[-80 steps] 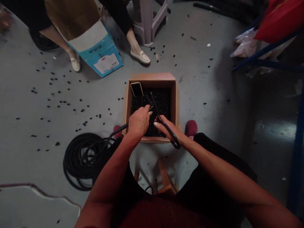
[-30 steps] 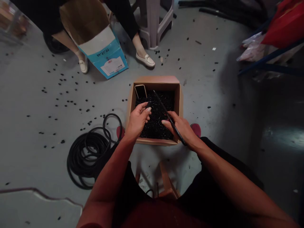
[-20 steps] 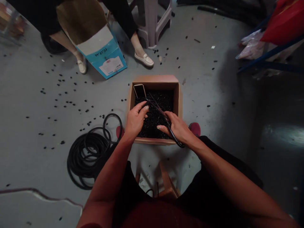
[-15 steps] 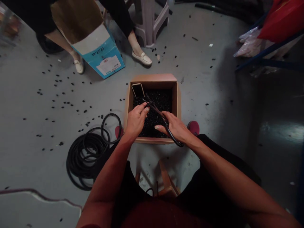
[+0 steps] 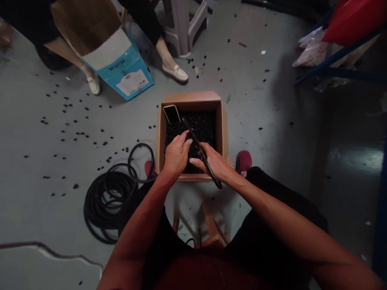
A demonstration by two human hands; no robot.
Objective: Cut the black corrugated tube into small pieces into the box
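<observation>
A long, thin black bar (image 5: 208,166) with faint light marks slants over an open cardboard box (image 5: 224,133). My right hand (image 5: 213,161) is closed round its middle, with the thumb on the left side. My left hand (image 5: 177,155) is beside the bar's upper half, thumb and forefinger drawn together near it. Whatever those fingertips hold is too small or hidden to tell. Beneath both hands, many small black pieces (image 5: 201,121) fill the box. A phone-like dark panel with a pale frame (image 5: 171,113) leans in its far left corner.
A coil of black hose (image 5: 104,201) lies on the floor at left. Small black rings (image 5: 81,133) are scattered around. Ahead, a co-worker's legs flank a blue-and-white carton (image 5: 125,76), near a grey plastic stool (image 5: 181,28). A blue metal frame (image 5: 338,72) stands at right.
The bar's far end looked forked earlier and now appears as one narrow line. My right hand has shifted slightly left in view; the whole scene has also shifted a little left.
</observation>
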